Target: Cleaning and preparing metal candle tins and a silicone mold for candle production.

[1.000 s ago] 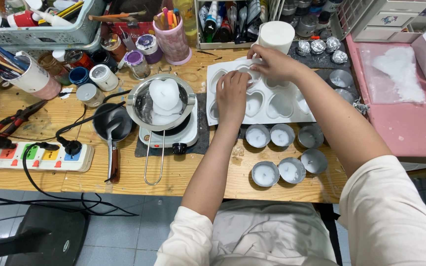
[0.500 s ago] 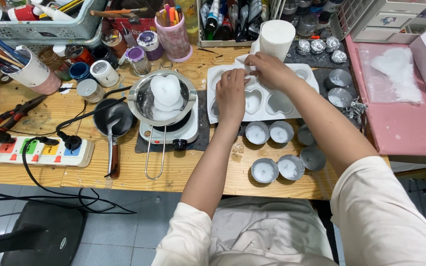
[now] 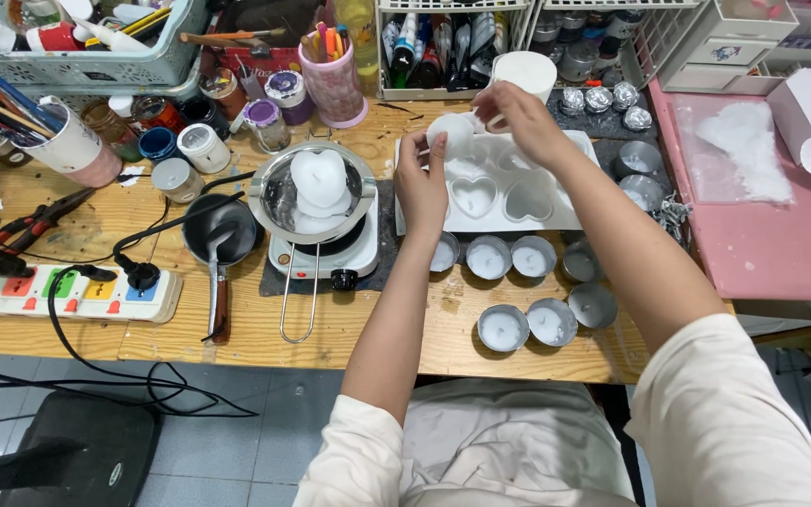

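Cluttered wooden bench (image 3: 368, 324), white heart mould (image 3: 518, 202), left hand (image 3: 421, 188) and right hand (image 3: 521, 117) both gripping a white wax piece (image 3: 449, 132).

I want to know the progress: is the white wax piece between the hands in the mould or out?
Out. Both hands hold the white wax piece above the white heart mould.

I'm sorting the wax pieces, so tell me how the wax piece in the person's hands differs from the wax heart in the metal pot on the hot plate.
The wax piece is held up over the white mould by the left hand and right hand; the wax heart rests in the metal pot, untouched. The held piece looks smaller, its outline partly hidden; the heart's shape is plain. Both are white.
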